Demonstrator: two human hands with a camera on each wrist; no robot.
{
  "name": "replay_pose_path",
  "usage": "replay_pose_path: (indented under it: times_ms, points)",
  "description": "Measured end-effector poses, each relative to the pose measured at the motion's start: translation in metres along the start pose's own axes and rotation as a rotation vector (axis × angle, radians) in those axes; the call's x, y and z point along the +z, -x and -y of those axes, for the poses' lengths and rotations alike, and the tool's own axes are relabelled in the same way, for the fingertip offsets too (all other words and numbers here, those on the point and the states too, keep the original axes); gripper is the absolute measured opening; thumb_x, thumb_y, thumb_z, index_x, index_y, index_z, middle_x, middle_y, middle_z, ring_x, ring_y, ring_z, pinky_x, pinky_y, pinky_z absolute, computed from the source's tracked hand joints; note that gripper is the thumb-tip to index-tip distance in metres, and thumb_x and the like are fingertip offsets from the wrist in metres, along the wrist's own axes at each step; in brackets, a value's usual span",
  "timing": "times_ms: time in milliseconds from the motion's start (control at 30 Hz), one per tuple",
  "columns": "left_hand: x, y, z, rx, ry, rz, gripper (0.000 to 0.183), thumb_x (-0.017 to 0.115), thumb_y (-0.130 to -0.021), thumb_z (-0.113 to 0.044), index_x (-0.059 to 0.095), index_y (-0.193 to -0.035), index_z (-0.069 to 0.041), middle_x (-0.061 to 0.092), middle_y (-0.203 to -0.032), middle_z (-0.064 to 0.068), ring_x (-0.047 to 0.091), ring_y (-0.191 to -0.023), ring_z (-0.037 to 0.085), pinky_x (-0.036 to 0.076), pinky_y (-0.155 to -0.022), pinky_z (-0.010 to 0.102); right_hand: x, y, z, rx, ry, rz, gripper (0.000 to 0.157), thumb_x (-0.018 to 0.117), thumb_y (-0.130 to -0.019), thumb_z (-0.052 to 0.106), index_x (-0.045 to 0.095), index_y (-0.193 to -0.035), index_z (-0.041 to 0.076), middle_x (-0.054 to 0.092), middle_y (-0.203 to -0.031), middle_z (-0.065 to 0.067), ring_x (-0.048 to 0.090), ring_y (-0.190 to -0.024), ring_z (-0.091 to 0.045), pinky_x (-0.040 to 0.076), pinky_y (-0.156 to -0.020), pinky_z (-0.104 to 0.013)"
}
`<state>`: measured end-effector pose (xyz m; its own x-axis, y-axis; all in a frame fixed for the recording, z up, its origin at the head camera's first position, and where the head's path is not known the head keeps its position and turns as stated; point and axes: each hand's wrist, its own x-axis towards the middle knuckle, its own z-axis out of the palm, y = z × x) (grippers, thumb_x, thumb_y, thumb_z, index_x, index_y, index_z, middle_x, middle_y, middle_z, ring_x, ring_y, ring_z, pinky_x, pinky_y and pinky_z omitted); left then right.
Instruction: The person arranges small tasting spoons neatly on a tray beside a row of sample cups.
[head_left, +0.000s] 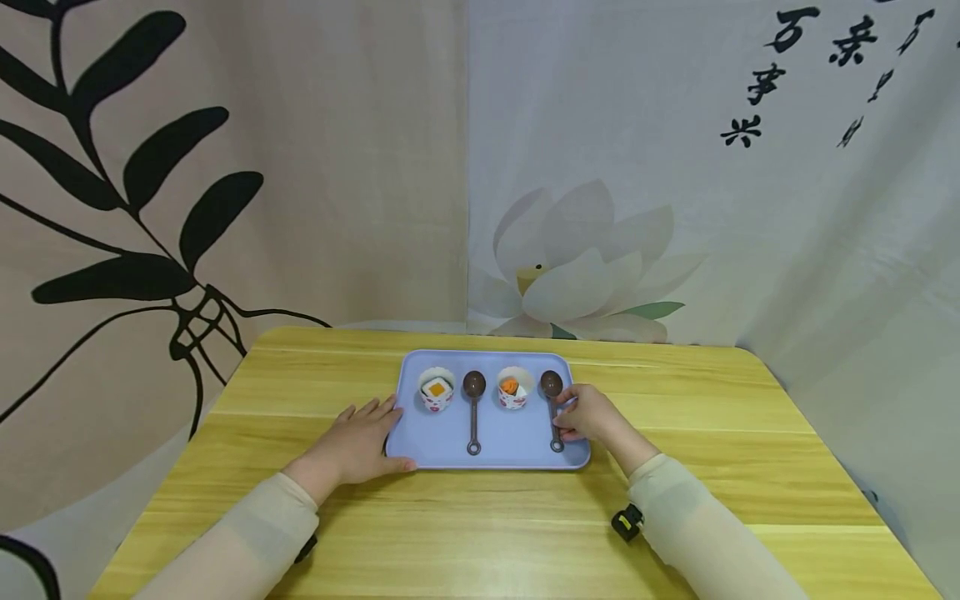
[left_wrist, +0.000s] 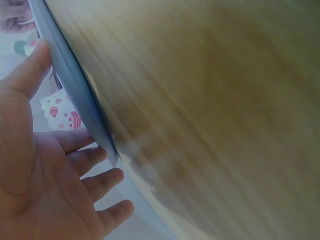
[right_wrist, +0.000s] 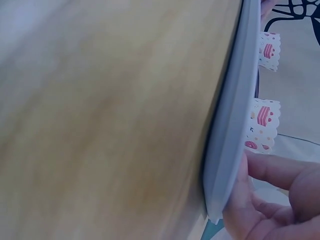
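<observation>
A light blue tray [head_left: 438, 446] lies on the table in the head view. On it stand two printed paper cups in a row with two brown spoons. The left cup [head_left: 437, 400] holds a white piece with a yellow-orange centre; an orange and a white piece sit in the right cup [head_left: 513, 398]. One spoon [head_left: 474, 408] lies between the cups. My right hand [head_left: 590, 417] pinches the handle of the right spoon [head_left: 551, 384], whose bowl points to the back. With spread fingers, my left hand [head_left: 358, 443] touches the tray's left edge, thumb at its front corner.
The wooden table [head_left: 487, 533] extends around the tray on all sides. Behind it hangs a pale curtain [head_left: 360, 183] printed with dark leaves, a lotus and characters. A black wrist device [head_left: 627, 522] is at the right sleeve.
</observation>
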<state>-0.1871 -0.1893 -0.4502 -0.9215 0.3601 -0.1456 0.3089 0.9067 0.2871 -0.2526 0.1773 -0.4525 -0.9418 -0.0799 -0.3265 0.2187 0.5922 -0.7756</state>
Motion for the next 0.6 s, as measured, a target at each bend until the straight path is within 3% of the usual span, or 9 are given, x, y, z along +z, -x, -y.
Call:
replay_pose_path:
  times_ms: [600]
  points:
    - [0.0015,-0.0006,-0.0006,0.005,0.007,-0.006,0.097,0.068,-0.085,-0.065,0.042,-0.150,0.002,0.028,-0.161,0.021,0.025,-0.146,0.048,0.016,-0.115,0.067,0.0000,0.0002,-0.0008,0.001,-0.006,0.000,0.032,0.068,-0.086,-0.012,0.058,-0.116,-0.008,0.058,-0.082,-0.014,0.064,-0.065,-0.019,0.061,-0.061,-0.032]
